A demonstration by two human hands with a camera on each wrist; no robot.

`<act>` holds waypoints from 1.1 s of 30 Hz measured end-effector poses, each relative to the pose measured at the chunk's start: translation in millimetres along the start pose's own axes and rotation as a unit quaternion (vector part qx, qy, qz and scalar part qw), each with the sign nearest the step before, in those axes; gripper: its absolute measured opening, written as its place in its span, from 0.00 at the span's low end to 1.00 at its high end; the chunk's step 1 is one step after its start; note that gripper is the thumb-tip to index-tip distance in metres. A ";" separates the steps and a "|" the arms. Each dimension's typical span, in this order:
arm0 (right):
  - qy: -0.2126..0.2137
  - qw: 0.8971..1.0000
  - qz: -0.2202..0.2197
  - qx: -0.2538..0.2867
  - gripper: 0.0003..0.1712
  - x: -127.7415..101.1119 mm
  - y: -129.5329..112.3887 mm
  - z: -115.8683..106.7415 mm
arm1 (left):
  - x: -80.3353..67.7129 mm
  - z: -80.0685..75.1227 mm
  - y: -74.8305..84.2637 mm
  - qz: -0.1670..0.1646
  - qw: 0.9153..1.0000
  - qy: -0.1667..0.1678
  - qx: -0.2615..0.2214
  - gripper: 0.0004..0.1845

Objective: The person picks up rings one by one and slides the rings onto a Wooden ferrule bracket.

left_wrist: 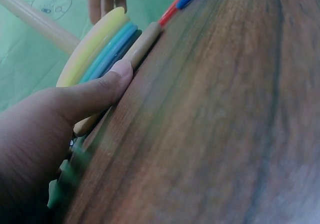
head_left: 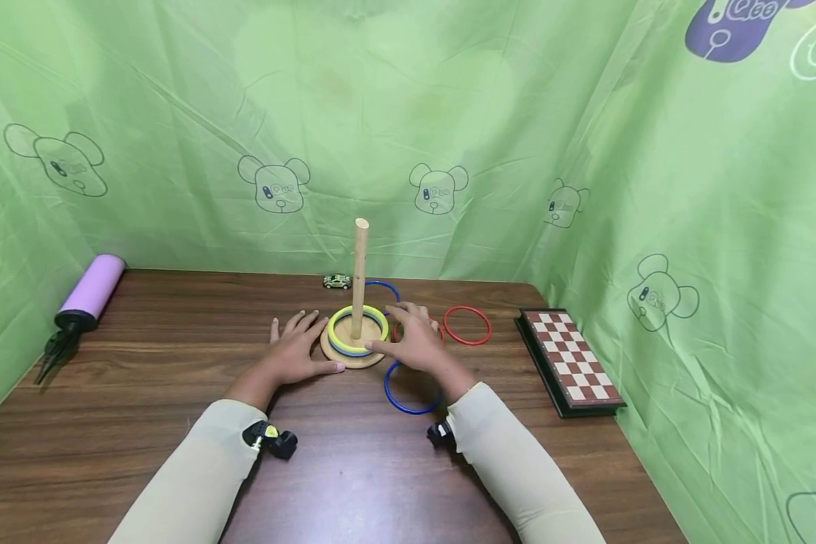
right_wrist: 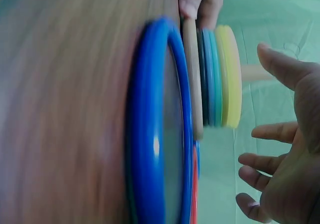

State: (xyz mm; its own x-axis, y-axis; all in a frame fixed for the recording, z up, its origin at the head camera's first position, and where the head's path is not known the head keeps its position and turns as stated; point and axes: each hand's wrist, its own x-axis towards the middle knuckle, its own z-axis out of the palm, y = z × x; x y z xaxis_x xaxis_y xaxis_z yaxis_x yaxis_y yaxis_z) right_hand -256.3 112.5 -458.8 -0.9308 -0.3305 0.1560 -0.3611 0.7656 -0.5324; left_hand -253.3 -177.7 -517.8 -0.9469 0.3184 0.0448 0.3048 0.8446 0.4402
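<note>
Ring-toss set sits mid-table: wooden base (head_left: 353, 359) w/ upright wooden peg (head_left: 360, 276), yellow ring (head_left: 357, 326) topmost on a stack of blue/teal rings round the peg.

Left hand (head_left: 299, 353) lies flat on the table (head_left: 177, 363) just left of the base, fingers spread and straight, grip wide, holding nothing; in the left wrist view its thumb tip touches the base edge.

Right hand (head_left: 413, 338) hovers at the base's right side, fingers spread and relaxed, grip wide, holding nothing; thumb reaches toward the ring stack.

Loose blue ring (head_left: 411, 389) lies on the table partly under the right wrist, touching the base per right wrist view. Red ring (head_left: 467, 326) further right; another blue ring (head_left: 384, 288) behind the peg.

Also: toy car (head_left: 337, 282) at the back, purple air pump (head_left: 85, 298) far left, chessboard (head_left: 570, 360) far right, green cloth backdrop (head_left: 449, 113).
</note>
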 end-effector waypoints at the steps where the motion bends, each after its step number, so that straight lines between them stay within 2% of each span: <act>1: -0.003 1.000 0.002 -0.001 0.53 -0.6 3.7 -2.9 | 0.0 -0.2 0.1 -0.001 1.000 -0.001 0.001 0.64; 8: -0.004 1.000 0.002 0.013 0.50 -3.9 33.1 -18.5 | -0.1 -1.5 0.5 -0.001 1.000 -0.003 0.004 0.65; 16: -0.028 0.999 -0.002 0.033 0.45 -2.6 66.2 -26.6 | -0.3 -1.2 0.1 -0.001 1.000 -0.002 -0.001 0.65; 23: -0.051 0.997 -0.018 0.047 0.45 -0.6 83.8 -33.8 | -0.7 -0.2 -0.6 -0.002 1.000 0.000 -0.003 0.65; 33: -0.099 0.993 -0.010 0.065 0.43 -4.4 103.7 -42.3 | -0.7 -0.6 0.3 0.002 1.000 0.001 0.000 0.65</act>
State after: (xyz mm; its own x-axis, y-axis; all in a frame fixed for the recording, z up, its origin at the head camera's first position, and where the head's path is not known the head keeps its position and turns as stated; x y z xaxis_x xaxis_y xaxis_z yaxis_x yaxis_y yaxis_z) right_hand -292.0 216.7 -479.5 -0.8897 -0.4565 0.0081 -0.3570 0.6845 -0.6356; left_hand -252.7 -177.9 -517.2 -0.9461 0.3203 0.0476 0.3078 0.8438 0.4396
